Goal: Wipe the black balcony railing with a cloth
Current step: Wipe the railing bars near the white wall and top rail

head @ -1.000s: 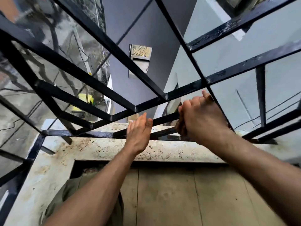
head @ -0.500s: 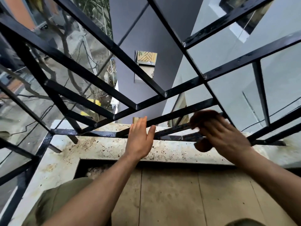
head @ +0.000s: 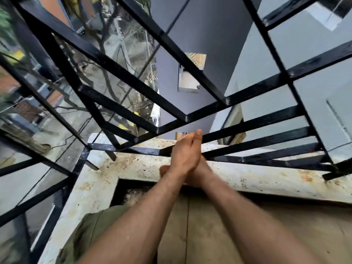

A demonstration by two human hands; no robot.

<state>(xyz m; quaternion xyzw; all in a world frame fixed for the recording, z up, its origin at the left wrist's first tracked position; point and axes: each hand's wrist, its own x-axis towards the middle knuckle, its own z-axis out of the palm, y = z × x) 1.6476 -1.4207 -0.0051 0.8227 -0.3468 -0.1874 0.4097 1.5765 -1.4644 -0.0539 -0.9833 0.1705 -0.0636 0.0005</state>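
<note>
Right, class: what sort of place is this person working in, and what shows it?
Probably an upper-floor balcony: a black railing encloses it, a stained concrete ledge runs beneath the bars, and a street lies far below.

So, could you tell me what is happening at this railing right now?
A person is at the black balcony railing, looking down through its bars, with both bare arms stretched out over the stained white ledge. The left hand, fingers straight, is held up in front of the lower bars near the corner. The right hand is tucked behind it and mostly hidden, so I cannot tell whether it grips a cloth; none shows clearly.
</note>
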